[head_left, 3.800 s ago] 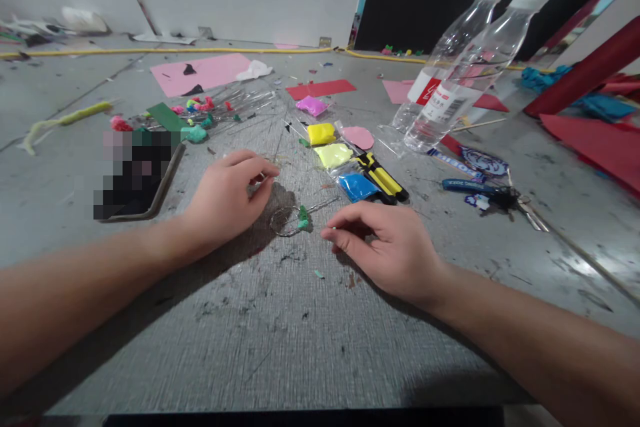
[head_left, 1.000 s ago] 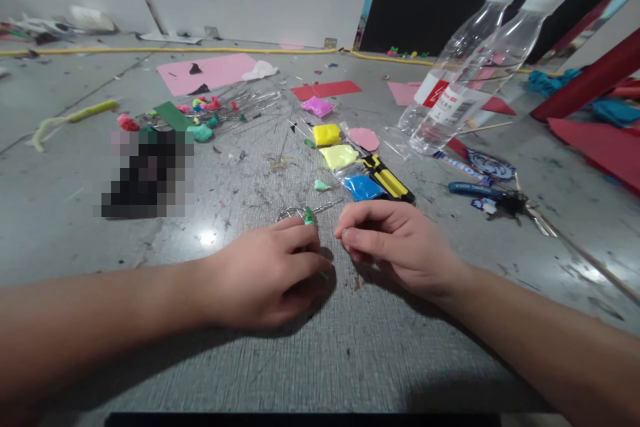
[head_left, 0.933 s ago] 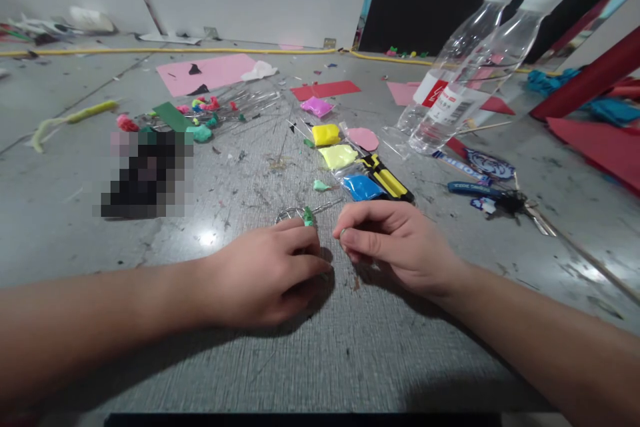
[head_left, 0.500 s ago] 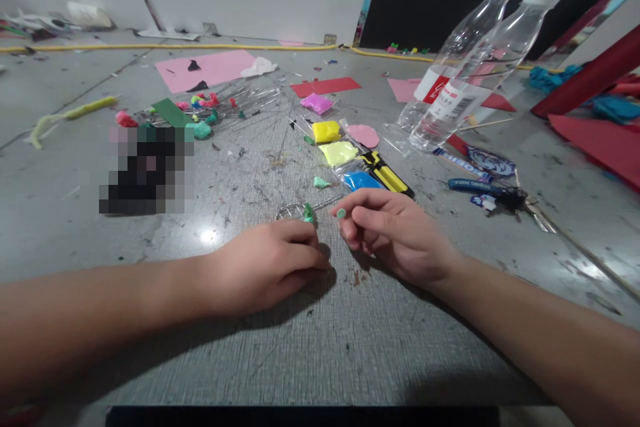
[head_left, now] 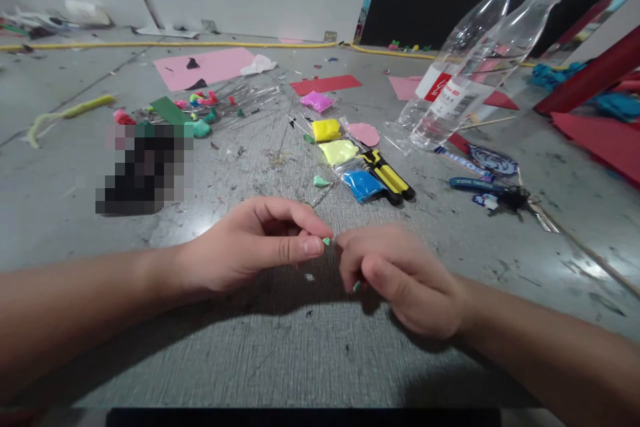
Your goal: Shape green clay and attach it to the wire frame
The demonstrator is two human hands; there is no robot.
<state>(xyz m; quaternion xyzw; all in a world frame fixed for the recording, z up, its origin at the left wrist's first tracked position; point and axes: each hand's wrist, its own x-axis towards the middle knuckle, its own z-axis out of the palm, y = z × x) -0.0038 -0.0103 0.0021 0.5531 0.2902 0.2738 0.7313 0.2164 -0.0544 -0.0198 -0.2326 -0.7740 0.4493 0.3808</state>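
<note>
Between the thumb and index finger of my left hand is a small lump of green clay. My right hand is slightly blurred and curled. A second bit of green clay shows between its fingers, while the extended index fingertip comes close to the lump in my left hand; I cannot tell whether it touches. Just behind my left hand a thin wire end sticks out, the rest covered by the hand. Another green clay piece lies on the grey table beyond.
Beyond my hands lie clay packets in blue, pale yellow, yellow and purple. Yellow-black pliers sit beside them. Two plastic bottles and keys are at the right. A pixelated dark object lies left.
My left hand has rotated and lifted, and now shows green clay in its pinch, hiding the wire piece. My right hand has turned palm down and moved nearer me, still with its green bit.
</note>
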